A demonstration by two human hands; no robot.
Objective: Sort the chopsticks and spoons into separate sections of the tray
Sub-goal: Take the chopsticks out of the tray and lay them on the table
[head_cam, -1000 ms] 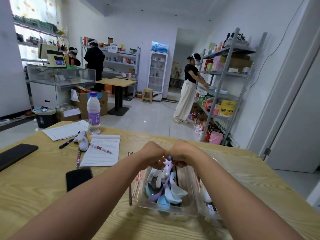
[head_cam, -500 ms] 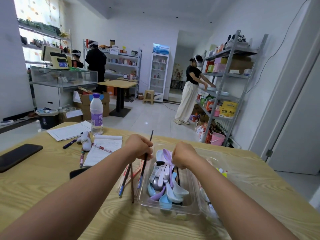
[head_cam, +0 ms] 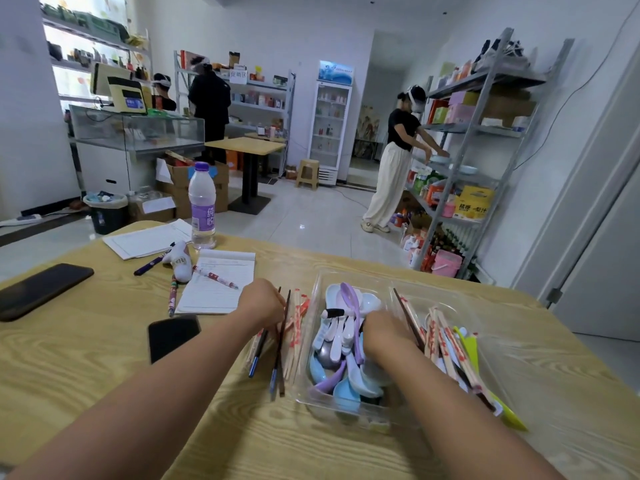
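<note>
Two bare forearms reach forward over the wooden table [head_cam: 86,358] toward the clear tray [head_cam: 313,403]. The left hand [head_cam: 261,303], knuckles up, pinches dark chopsticks [head_cam: 281,344] over the loose pile left of the tray. The right hand [head_cam: 388,332] curls around a dark chopstick [head_cam: 403,308] between the spoons [head_cam: 341,344] and the right-hand section.

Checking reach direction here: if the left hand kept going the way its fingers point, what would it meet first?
The left hand points forward and right, already among the loose chopsticks on the table. Beyond them, the tray wall would likely come next, though depth is hard to judge.
</note>
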